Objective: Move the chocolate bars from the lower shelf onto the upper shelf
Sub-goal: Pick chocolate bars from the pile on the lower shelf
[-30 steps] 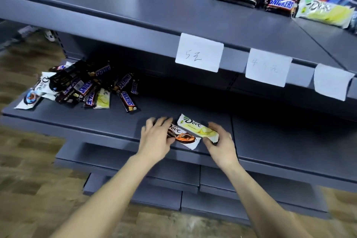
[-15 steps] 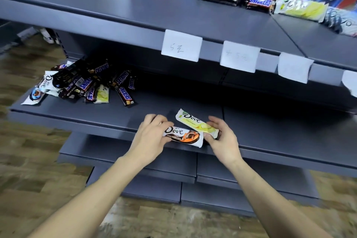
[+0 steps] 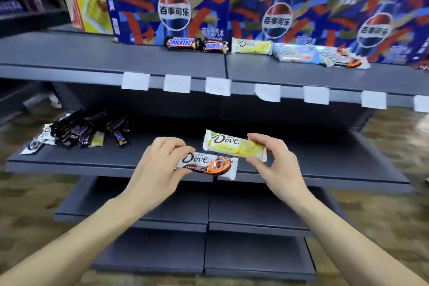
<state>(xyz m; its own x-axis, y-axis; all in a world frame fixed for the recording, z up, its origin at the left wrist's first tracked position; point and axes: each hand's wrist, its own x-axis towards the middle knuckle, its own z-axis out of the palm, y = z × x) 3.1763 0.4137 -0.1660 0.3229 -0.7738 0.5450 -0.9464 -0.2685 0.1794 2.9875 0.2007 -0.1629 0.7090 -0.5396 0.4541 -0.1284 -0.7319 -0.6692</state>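
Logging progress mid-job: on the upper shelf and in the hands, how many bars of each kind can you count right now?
Snickers bars on the upper shelf: 2
Yellow-green Dove bars: 2, one on the upper shelf, one in the right hand
Brown-orange Dove bar in the left hand: 1
Total: 5
The overlapping light-blue stack at right is too blurred to count.

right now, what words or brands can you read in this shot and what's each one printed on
"Dove": brown and orange bar in the left hand.
"Dove": yellow-green bar in the right hand.
"Dove": pale yellow bar on the upper shelf.
"SNICKERS": left Snickers bar there; the bar beside it is blurred.
"百事可乐": blue Pepsi cartons.
Paper tags: unreadable.
Lower pile: too blurred.
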